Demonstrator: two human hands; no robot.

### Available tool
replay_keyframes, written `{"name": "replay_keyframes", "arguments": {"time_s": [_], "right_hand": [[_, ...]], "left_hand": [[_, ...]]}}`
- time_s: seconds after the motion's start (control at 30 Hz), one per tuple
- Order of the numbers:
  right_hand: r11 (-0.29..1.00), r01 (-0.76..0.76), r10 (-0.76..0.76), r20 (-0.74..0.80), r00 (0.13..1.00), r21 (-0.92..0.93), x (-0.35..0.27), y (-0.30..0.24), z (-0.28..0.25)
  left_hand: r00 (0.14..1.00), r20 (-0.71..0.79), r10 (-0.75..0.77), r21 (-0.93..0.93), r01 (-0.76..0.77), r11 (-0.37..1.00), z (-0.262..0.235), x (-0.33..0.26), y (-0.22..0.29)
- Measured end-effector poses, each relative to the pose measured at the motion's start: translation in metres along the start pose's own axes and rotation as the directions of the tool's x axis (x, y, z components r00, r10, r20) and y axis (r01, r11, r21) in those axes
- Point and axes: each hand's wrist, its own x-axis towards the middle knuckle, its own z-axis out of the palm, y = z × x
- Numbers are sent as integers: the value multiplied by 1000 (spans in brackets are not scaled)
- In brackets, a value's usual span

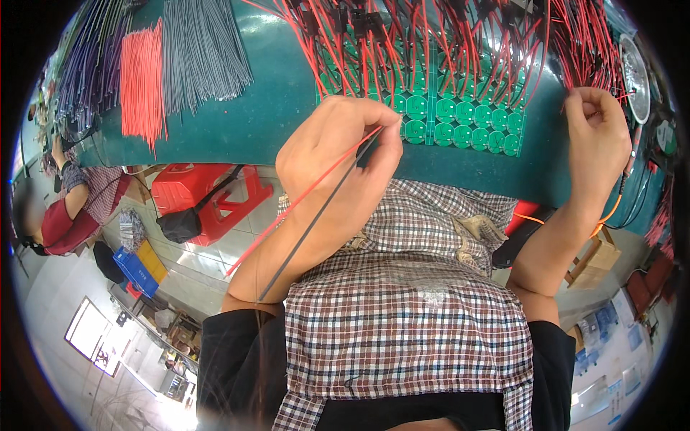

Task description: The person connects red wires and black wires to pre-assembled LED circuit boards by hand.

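My left hand [343,147] pinches a red wire [302,197] and a black wire [316,219] together; their tips meet a green panel of round circuit boards [460,115] at the table's near edge. The two wires trail back over my left forearm. My right hand [596,133] is curled, with its fingers among the red wires [582,50] at the panel's right end; whether it grips one I cannot tell. Many red and black wires with black connectors [366,21] stand up from the boards.
Bundles of red [141,79], grey [203,50] and purple [90,57] cut wires lie on the teal table [266,108] to the left. A red plastic stool [208,194] stands under the table. Another person in a red top [65,215] sits at far left.
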Motion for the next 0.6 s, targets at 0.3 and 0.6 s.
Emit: {"name": "replay_keyframes", "arguments": {"time_s": [0.3, 0.6], "right_hand": [[996, 87, -87, 23, 996, 21, 1, -4, 1], [884, -154, 164, 15, 986, 441, 5, 6, -7]], "left_hand": [[995, -93, -29, 22, 31, 999, 7, 4, 5], [992, 64, -106, 211, 90, 973, -2, 15, 18]]}}
